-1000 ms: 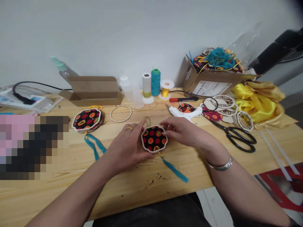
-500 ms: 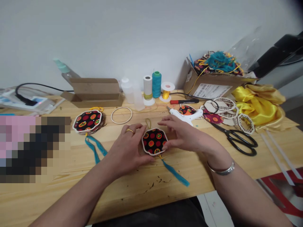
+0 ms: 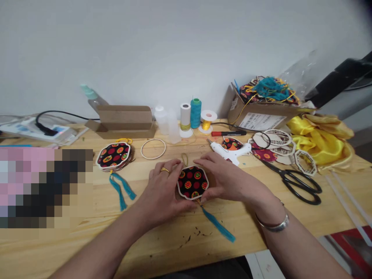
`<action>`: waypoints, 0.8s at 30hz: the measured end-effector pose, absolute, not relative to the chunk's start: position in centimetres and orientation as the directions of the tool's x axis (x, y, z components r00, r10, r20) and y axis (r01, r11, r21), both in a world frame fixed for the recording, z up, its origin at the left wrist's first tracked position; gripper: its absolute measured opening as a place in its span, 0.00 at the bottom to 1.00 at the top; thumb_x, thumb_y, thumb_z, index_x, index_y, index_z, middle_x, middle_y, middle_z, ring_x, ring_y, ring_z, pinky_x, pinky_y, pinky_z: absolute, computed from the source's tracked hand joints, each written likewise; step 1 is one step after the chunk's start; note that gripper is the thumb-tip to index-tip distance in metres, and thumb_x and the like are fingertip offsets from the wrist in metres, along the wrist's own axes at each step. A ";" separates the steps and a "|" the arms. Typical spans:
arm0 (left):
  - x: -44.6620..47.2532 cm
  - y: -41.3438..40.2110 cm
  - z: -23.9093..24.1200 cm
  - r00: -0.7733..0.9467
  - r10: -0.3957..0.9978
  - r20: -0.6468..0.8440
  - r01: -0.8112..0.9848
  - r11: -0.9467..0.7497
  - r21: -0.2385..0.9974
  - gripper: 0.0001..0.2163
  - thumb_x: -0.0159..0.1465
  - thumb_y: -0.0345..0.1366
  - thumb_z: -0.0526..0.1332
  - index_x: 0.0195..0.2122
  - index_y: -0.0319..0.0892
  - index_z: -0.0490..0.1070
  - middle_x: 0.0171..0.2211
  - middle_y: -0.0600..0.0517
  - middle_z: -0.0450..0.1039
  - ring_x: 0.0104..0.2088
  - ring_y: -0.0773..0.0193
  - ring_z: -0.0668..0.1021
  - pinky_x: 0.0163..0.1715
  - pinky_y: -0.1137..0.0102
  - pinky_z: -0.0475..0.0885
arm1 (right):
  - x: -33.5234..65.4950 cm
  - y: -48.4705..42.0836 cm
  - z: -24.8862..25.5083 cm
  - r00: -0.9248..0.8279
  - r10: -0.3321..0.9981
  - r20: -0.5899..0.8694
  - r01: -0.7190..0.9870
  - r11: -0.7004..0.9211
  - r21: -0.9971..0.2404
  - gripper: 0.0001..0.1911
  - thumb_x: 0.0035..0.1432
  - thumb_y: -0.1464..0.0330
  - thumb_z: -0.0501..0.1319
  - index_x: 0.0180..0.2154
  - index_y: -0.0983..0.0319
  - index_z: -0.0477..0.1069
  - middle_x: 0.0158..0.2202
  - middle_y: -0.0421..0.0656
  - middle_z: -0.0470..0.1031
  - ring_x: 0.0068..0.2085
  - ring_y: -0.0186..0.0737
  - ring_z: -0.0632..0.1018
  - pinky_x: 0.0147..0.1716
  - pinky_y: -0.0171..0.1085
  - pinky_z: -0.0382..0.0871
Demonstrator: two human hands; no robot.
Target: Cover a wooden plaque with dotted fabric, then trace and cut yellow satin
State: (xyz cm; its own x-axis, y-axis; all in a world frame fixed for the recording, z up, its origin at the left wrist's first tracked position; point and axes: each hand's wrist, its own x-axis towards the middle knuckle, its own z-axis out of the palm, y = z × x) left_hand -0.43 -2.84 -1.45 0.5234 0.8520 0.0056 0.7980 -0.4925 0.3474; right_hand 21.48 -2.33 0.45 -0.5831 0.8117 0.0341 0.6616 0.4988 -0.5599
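Note:
Between my hands lies a fabric-covered pendant (image 3: 193, 182), black with red and orange flower dots and a pale scalloped rim. A small cord loop (image 3: 185, 159) sticks out at its top, and a teal tassel (image 3: 217, 224) trails from its bottom onto the table. My left hand (image 3: 164, 190) grips the left edge, thumb below and fingers above. Closed around the right edge is my right hand (image 3: 225, 180), its thumb at the lower right corner. A stack of similar pendants (image 3: 114, 155) with teal tassels rests to the left, near a thin wooden ring (image 3: 153, 149).
Behind the right hand lies a white glue gun (image 3: 231, 150). Black scissors (image 3: 300, 186), wooden cutouts (image 3: 276, 141) and yellow satin cloth (image 3: 318, 135) are on the right. Thread spools (image 3: 195, 113), bottles (image 3: 161, 120) and cardboard boxes (image 3: 261, 116) line the wall.
My right hand has closed in from hovering at the pendant's right side to gripping its edge. The left hand stays on the pendant. The whole view has shifted slightly.

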 end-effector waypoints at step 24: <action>-0.6 -2.9 -1.1 0.538 0.843 -0.007 0.806 -0.512 0.295 0.39 0.48 0.55 0.66 0.57 0.39 0.62 0.57 0.40 0.63 0.53 0.42 0.64 0.48 0.49 0.62 | 21.6 -2.1 0.0 -0.581 0.813 0.029 0.649 0.485 -0.586 0.32 0.44 0.60 0.72 0.50 0.60 0.68 0.45 0.46 0.66 0.47 0.46 0.67 0.44 0.42 0.65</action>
